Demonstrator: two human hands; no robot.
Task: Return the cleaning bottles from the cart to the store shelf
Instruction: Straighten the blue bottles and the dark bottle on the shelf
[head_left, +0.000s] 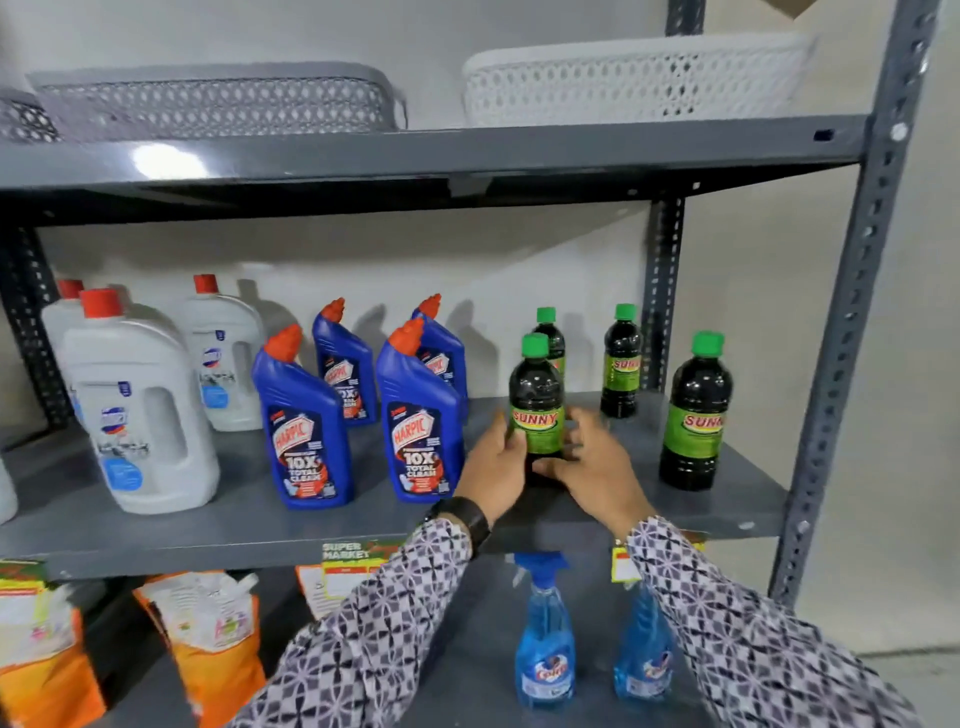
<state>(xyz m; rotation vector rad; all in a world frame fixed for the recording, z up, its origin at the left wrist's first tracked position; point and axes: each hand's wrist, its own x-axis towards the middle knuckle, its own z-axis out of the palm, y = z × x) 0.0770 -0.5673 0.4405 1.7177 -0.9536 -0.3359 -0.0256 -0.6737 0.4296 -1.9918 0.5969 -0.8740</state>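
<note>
A dark bottle with a green cap and a green SUNNY label (536, 395) stands upright on the grey middle shelf (260, 525). My left hand (493, 465) and my right hand (587, 462) wrap its lower half from either side. Three more SUNNY bottles stand nearby: one right behind it (551, 332), one at the back (622, 364) and one at the front right (696, 413). Left of them stand several blue Harpic bottles (306, 431) with red caps, then white jugs (140, 410) with red caps. The cart is out of view.
Two blue spray bottles (544, 639) stand on the lower shelf under my arms, with orange refill pouches (208, 639) to the left. A grey basket (218, 101) and a white basket (634, 78) sit on the top shelf. A perforated steel upright (852, 322) bounds the right side.
</note>
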